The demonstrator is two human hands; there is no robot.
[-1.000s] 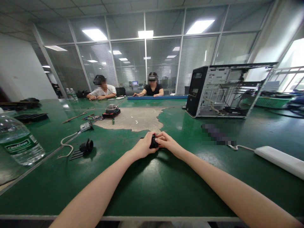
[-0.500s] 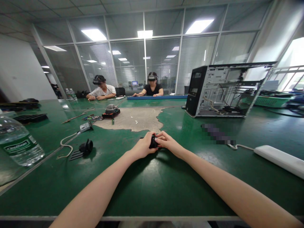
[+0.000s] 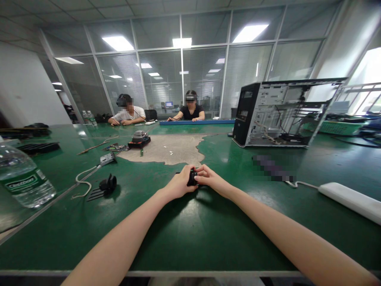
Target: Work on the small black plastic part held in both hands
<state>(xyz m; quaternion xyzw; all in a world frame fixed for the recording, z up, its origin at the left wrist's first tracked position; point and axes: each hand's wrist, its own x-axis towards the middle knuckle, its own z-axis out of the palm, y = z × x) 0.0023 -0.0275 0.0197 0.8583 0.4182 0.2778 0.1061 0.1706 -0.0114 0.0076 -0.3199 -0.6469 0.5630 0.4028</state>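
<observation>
Both hands meet over the green table [image 3: 190,238], around a small black part [image 3: 192,178]. My left hand [image 3: 181,183] wraps round the part from the left, its fingers closed on it. From the right, my right hand [image 3: 210,177] pinches the same part between thumb and fingers. Much of the part is hidden by the fingers, so its full shape cannot be made out. To the left lies another black plastic piece [image 3: 107,183] with a round end and a slotted flat end.
An open computer case [image 3: 248,115] stands at the right, near a white power strip [image 3: 351,200] and a blurred purple object [image 3: 272,169]. A water bottle [image 3: 26,178] is at the left. A red-black device [image 3: 139,142] sits farther back. Two people sit across the table.
</observation>
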